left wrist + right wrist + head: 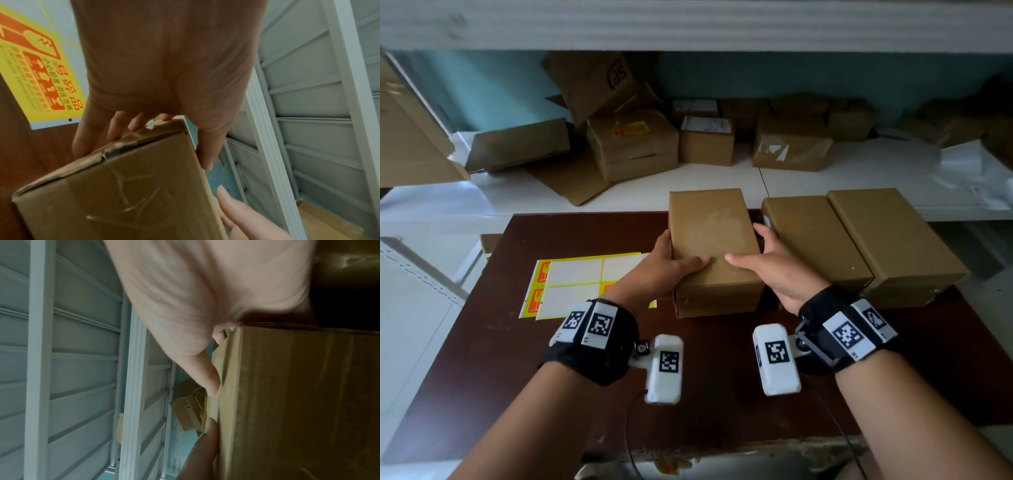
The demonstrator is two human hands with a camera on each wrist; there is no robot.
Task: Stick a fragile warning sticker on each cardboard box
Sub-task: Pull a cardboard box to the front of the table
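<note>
A plain brown cardboard box (714, 236) sits at the middle of the dark brown table (571, 370). My left hand (671, 263) grips its left side with the thumb on top, and my right hand (767, 263) grips its right side the same way. In the left wrist view the left hand (164, 97) wraps the box (123, 194) at its taped end. The right wrist view has the right hand (195, 321) against the box (298, 402) edge. A yellow sticker sheet (571, 284) with orange fragile labels (41, 73) lies left of the box.
Two more plain boxes (815, 240) (893, 240) stand side by side right of the held one. A white shelf (859, 178) behind the table carries several cardboard boxes, one with a yellow sticker (631, 128). A white board runs overhead.
</note>
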